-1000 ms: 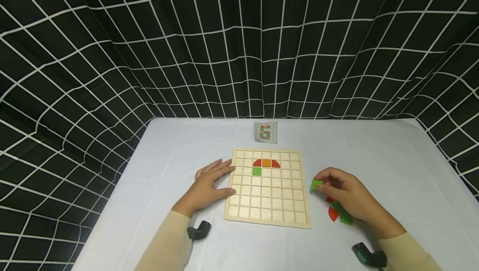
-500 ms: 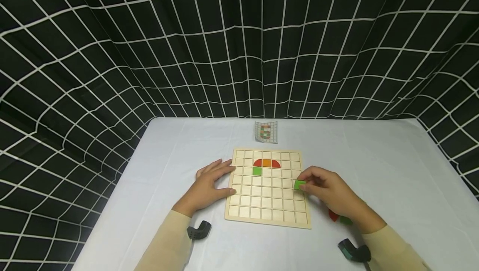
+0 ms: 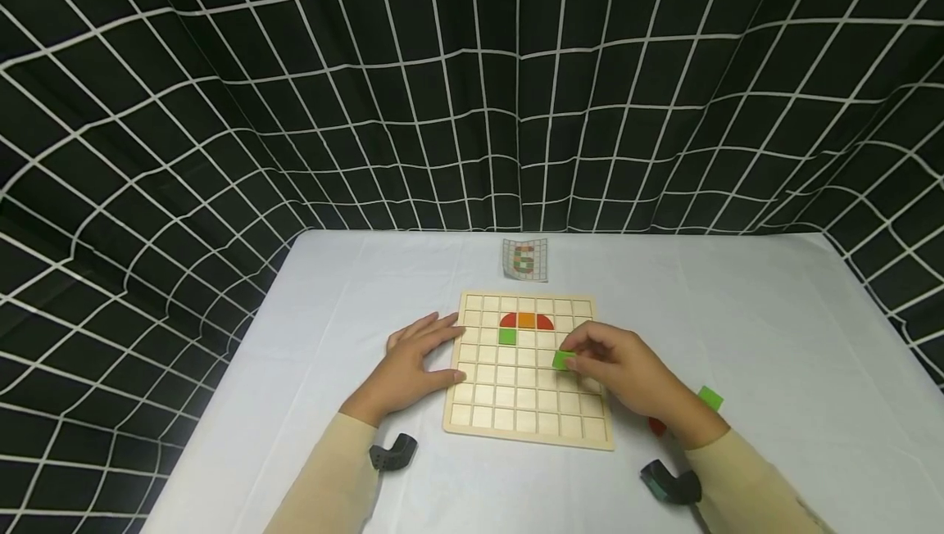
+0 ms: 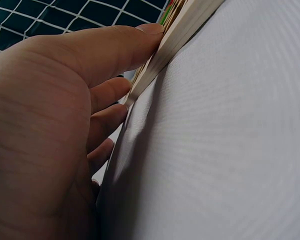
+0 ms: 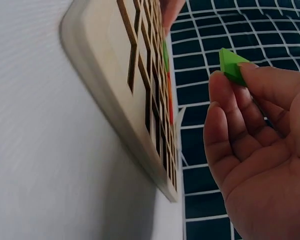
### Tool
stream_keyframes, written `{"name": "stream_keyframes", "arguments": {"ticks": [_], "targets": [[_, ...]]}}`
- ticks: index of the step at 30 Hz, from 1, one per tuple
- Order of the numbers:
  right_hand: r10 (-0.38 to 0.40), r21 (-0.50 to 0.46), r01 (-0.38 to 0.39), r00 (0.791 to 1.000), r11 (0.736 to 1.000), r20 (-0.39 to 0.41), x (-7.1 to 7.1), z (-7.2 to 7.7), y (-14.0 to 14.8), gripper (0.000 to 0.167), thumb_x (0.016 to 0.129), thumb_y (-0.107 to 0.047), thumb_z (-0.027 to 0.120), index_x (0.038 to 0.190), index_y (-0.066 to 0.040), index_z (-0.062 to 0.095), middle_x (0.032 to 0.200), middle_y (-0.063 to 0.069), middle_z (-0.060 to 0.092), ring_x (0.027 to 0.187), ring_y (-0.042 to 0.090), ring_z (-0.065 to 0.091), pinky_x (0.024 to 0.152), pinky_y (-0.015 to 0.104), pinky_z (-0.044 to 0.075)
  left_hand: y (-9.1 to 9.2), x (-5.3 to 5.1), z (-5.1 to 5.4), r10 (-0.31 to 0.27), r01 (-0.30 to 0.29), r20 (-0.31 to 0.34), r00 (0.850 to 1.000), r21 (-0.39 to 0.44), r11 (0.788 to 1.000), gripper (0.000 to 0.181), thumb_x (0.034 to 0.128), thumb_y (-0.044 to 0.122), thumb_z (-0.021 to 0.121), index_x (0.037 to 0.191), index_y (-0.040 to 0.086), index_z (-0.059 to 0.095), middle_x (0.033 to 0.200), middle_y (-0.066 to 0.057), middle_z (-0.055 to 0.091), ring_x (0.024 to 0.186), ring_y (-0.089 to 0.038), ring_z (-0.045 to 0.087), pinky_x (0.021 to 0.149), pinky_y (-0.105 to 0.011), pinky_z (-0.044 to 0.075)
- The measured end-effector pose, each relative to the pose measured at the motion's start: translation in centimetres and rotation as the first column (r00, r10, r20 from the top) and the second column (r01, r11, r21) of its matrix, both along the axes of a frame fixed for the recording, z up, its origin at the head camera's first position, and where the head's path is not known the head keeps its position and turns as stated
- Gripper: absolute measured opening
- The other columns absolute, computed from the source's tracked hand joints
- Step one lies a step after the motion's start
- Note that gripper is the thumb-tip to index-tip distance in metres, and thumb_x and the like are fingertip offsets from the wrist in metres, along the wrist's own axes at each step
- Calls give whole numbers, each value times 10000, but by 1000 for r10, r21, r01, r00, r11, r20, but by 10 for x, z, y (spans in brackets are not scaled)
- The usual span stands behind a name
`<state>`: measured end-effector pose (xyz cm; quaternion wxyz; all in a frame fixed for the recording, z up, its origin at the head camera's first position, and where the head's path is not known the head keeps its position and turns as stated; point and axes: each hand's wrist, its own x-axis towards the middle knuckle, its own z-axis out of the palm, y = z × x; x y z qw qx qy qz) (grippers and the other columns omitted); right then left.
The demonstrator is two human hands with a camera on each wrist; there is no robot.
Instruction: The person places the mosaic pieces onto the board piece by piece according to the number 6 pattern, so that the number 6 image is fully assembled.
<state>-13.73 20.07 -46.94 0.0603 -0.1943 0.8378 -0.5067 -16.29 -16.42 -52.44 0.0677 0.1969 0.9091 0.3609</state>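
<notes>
So the table is covered with a white cloth, a bit wrinkled, and it's walled in from left across the back to right by black curtain printed with a white grid. Two hands can be counted, each with a beige sleeve and a dark gadget worn by the wrist. One wooden board is set out, cut into seven rows of seven squares, and four pieces are seated in it: a left red quarter-round, one green square just below that, one orange square and a right red quarter-round. One small patterned card is laid behind the board. Off to the right, one green piece and a bit of red can be seen, partly blocked by the right wrist. As for the hands, the left hand is spread fairly straight, with the board's left edge touched by thumb and fingertips and nothing gripped. The loose green tile is well apart from that one: it's pinched between thumb and fingers of the right hand, and held clear above the board's right half, tilted in the wrist view.
</notes>
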Motion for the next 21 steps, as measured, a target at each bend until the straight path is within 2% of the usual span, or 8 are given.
{"name": "stream_keyframes", "arguments": {"ticks": [12,21], "targets": [[30,-41,-29,999,999,12,-9,-2,-21,111,989,-86,821,1075,-132,766,964,-12,694,885,221,657,801,287,549,1,-1,1,1,-1,1,1000,-5,1000,726,934,417,881,1583,252,601,1712,138,387,1625,-168,201,1248,-484,77],[30,-49,-27,998,998,59,-15,-5,-35,96,1002,-102,812,1077,-135,761,942,10,691,873,242,648,780,288,542,0,-1,0,0,0,0,1000,10,1000,723,930,416,882,1579,253,606,1707,141,394,1621,-152,203,1248,-486,79]]}}
